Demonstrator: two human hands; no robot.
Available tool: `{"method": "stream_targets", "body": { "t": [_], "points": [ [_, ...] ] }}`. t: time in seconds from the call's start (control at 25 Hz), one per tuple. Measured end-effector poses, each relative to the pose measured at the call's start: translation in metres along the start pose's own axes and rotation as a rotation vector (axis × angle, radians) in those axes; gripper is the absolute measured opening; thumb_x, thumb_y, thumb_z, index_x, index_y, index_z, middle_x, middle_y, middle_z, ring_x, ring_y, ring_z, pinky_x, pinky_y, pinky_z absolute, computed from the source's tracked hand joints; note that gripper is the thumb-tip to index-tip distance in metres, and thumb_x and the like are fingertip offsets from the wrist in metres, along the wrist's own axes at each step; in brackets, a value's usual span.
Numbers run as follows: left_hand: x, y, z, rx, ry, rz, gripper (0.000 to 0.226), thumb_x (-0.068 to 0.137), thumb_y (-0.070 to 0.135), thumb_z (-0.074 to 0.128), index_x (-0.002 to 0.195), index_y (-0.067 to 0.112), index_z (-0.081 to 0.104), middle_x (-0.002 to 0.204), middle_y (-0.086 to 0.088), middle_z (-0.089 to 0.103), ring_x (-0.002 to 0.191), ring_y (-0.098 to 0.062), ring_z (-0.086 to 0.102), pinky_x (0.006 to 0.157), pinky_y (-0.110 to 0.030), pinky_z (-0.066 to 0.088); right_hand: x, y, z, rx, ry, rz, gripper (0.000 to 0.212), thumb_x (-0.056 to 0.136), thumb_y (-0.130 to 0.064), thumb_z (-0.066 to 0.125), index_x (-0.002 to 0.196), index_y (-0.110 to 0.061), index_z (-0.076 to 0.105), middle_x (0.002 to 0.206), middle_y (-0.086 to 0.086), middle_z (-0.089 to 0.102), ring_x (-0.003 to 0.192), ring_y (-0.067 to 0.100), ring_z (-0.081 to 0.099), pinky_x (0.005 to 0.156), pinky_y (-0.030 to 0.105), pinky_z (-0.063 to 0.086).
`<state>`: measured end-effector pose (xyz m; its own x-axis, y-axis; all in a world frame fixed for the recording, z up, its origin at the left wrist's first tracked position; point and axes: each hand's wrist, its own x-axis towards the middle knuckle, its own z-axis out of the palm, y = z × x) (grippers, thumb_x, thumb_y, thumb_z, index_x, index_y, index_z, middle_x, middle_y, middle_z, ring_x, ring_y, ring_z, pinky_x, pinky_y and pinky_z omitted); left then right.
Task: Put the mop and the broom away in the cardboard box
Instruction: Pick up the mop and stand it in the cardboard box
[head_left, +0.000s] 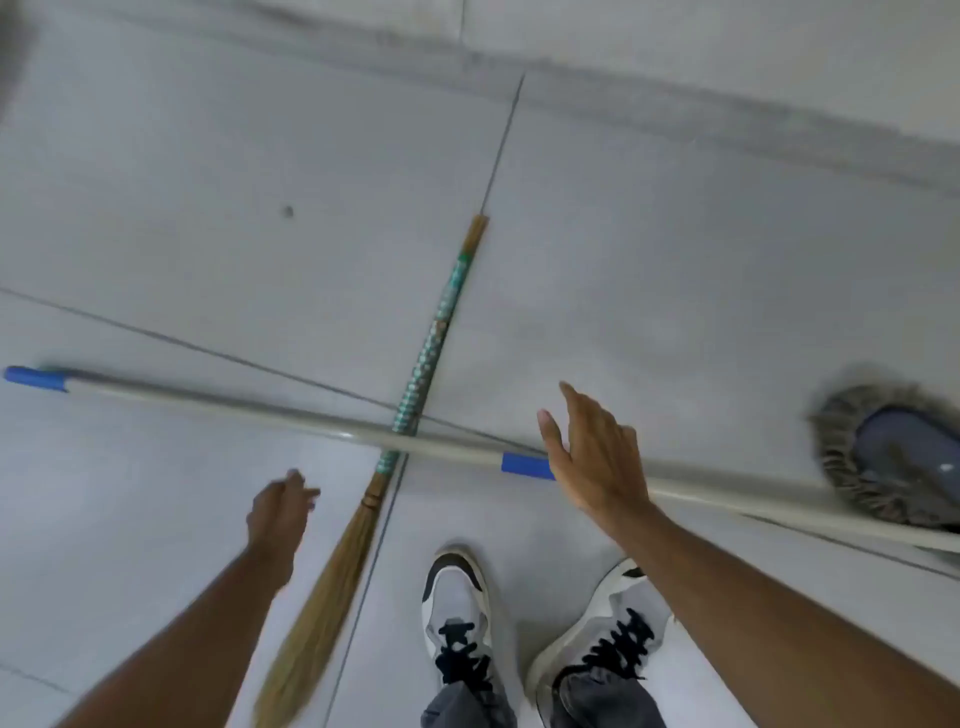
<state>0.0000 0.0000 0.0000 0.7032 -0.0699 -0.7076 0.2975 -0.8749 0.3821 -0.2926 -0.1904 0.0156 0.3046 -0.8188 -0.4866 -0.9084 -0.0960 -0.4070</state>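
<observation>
A mop (234, 410) lies across the grey tiled floor, its pale handle running from a blue cap at the far left to a grey stringy head (883, 452) at the right edge. Under the handle lies a grass broom (431, 343) with a green patterned grip, its straw bristles pointing toward me at the bottom. My right hand (592, 457) hovers open over the mop handle near a blue band, fingers spread. My left hand (280, 514) is lower left, beside the broom's neck, fingers loosely apart and holding nothing. No cardboard box is in view.
My two white and black shoes (457, 608) stand on the floor just behind the crossed handles. A wall base (675, 88) runs along the top of the view. Dark grout lines cross the tiles.
</observation>
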Motion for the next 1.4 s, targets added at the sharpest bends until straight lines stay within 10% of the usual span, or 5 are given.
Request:
{"method": "stream_targets", "body": {
  "t": [0.32, 0.64, 1.0, 1.24, 1.4],
  "points": [
    [0.12, 0.025, 0.102, -0.923, -0.06, -0.241, 0.043, 0.107, 0.031, 0.024, 0.091, 0.001, 0.051, 0.073, -0.012, 0.057, 0.06, -0.025, 0.062, 0.065, -0.038, 0.061, 0.059, 0.05, 0.137, -0.292, -0.103, -0.051, 0.074, 0.101, -0.05, 0.016, 0.091, -0.001, 0.071, 0.093, 0.022, 0.071, 0.089, 0.042, 0.066, 0.08, 0.044, 0.046],
    [0.0, 0.167, 0.064, -1.032, 0.094, 0.094, 0.026, 0.104, 0.031, 0.023, 0.116, 0.012, 0.038, 0.078, -0.004, 0.044, 0.054, -0.018, 0.047, 0.058, -0.029, 0.05, 0.047, 0.004, -0.008, -0.476, -0.148, -0.267, 0.046, 0.097, -0.01, 0.038, 0.143, -0.005, 0.034, 0.112, 0.012, 0.059, 0.084, 0.031, 0.049, 0.063, 0.036, 0.036],
    [-0.415, 0.552, -0.064, -0.983, -0.407, 0.803, 0.015, 0.105, 0.032, 0.025, 0.099, 0.018, 0.029, 0.079, -0.004, 0.044, 0.052, -0.016, 0.048, 0.054, -0.029, 0.049, -0.07, -0.086, -0.438, -0.28, 0.443, -0.12, 0.05, 0.033, 0.002, 0.09, 0.068, -0.005, 0.055, 0.051, 0.01, 0.052, 0.036, 0.029, 0.05, 0.029, 0.026, 0.03],
    [-0.789, 0.668, -0.114, -0.799, -0.818, 1.139, 0.015, 0.106, 0.031, 0.026, 0.098, 0.019, 0.029, 0.075, -0.004, 0.046, 0.052, -0.016, 0.048, 0.054, -0.031, 0.047, -0.248, -0.076, -0.694, 0.01, 0.805, 0.161, 0.022, 0.079, -0.002, 0.07, 0.076, -0.01, 0.049, 0.06, -0.003, 0.041, 0.052, 0.014, 0.038, 0.044, 0.02, 0.028],
    [-0.989, 0.663, -0.098, -0.667, -1.036, 1.345, 0.015, 0.106, 0.031, 0.028, 0.099, 0.018, 0.029, 0.075, -0.004, 0.047, 0.051, -0.016, 0.05, 0.055, -0.032, 0.049, -0.341, -0.013, -0.774, 0.115, 0.988, 0.266, 0.038, 0.053, 0.002, 0.09, 0.071, -0.002, 0.057, 0.058, 0.011, 0.056, 0.049, 0.017, 0.048, 0.036, 0.025, 0.041]
  ]
}}
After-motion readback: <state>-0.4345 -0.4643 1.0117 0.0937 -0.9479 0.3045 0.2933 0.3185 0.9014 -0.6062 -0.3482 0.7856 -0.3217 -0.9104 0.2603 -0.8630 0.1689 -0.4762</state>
